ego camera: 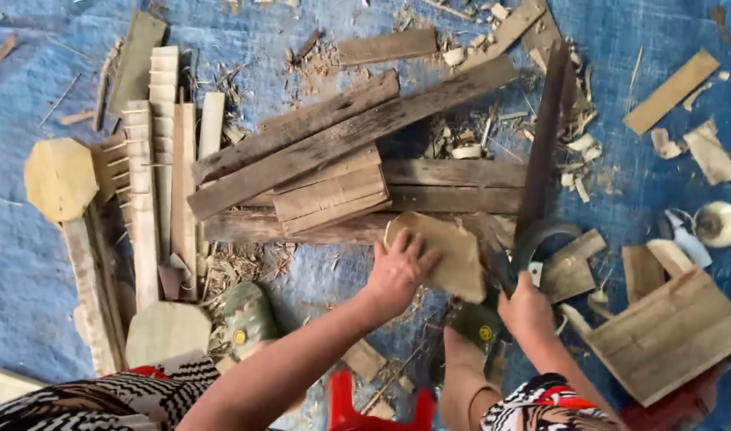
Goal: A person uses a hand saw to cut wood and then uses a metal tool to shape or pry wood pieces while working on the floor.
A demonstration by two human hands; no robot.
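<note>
The left hand (397, 271) presses open-palmed on a flat wood piece (449, 255) atop stacked planks (349, 144), while the right hand (527, 307) grips a saw (541, 144).

Soft even daylight, shadows faint, no glare; slight motion blur, perhaps mild wide-angle bending at edges.

Flat tan wood piece (444, 254) on planks; saw (541, 152) upright beside.

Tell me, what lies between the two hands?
In the head view, the right edge of the flat wooden piece lies between the left hand and the right hand, which grips a saw.
</note>
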